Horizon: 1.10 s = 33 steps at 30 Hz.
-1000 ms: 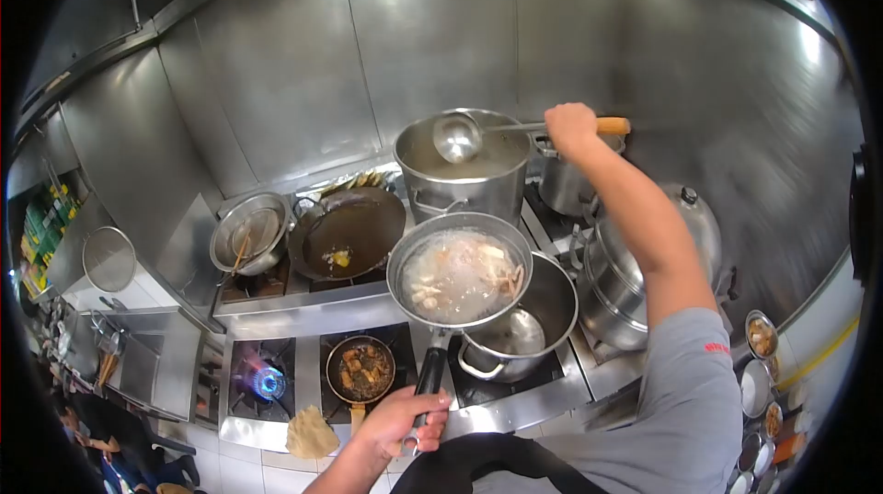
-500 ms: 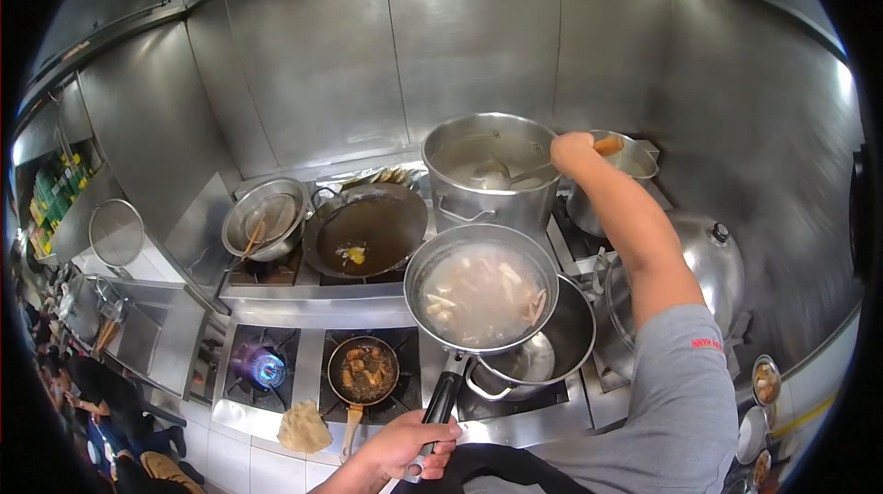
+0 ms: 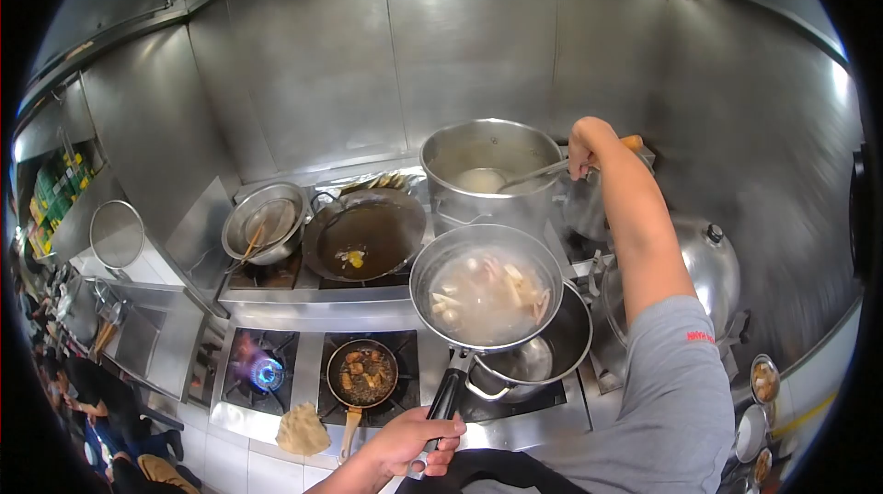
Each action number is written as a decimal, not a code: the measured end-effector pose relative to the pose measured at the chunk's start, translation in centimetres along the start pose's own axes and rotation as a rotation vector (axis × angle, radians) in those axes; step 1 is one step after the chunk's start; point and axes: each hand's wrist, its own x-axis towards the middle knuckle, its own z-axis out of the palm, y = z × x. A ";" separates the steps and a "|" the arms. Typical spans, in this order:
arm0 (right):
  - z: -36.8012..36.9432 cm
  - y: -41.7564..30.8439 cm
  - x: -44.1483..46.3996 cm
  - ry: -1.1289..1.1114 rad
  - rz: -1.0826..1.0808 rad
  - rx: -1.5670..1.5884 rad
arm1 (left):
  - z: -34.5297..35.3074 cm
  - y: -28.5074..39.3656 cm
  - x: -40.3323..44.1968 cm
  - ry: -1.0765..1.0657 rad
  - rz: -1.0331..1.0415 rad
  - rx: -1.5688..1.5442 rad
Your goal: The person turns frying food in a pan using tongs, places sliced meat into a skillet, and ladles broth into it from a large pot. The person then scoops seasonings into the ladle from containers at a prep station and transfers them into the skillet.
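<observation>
My left hand [image 3: 414,443] is closed around the black handle of a deep frying pan [image 3: 418,282], held level over the front burners. Cloudy broth with pale pieces of food fills the pan. Up at the back right, my right hand [image 3: 589,146] grips a long metal ladle [image 3: 538,174] near its wooden handle end. The ladle's bowl is inside the tall stockpot [image 3: 497,209] and looks filled with whitish liquid. Partly under the pan stands a two-handled pot [image 3: 575,319].
A wok [image 3: 414,232] with dark liquid and a metal bowl [image 3: 299,241] with a strainer stand at the back left. In front are a lit burner [image 3: 267,372], a small pan [image 3: 395,384] of browned food and a cloth [image 3: 302,430]. A domed lid [image 3: 717,264] sits right.
My right hand has moved right and the ladle's handle lies flatter, its bowl now holding whitish liquid. The frying pan has shifted slightly right.
</observation>
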 end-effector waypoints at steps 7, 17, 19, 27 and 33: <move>-0.7 5.1 -6.4 0.128 0.030 -0.088 | -0.1 -0.2 0.0 -0.027 0.036 0.042; 2.2 11.1 -20.3 0.309 0.055 -0.032 | -0.2 0.6 -1.0 -0.041 0.050 0.097; 3.5 11.0 -23.4 0.367 0.056 -0.054 | -0.6 0.6 -1.3 -0.088 0.031 0.057; 11.3 10.1 -29.3 0.498 0.076 0.017 | -1.3 0.4 -4.4 -0.069 0.028 0.087; 18.8 11.0 -28.7 0.707 -0.185 -0.026 | -2.6 -0.7 -5.9 -0.071 0.006 0.093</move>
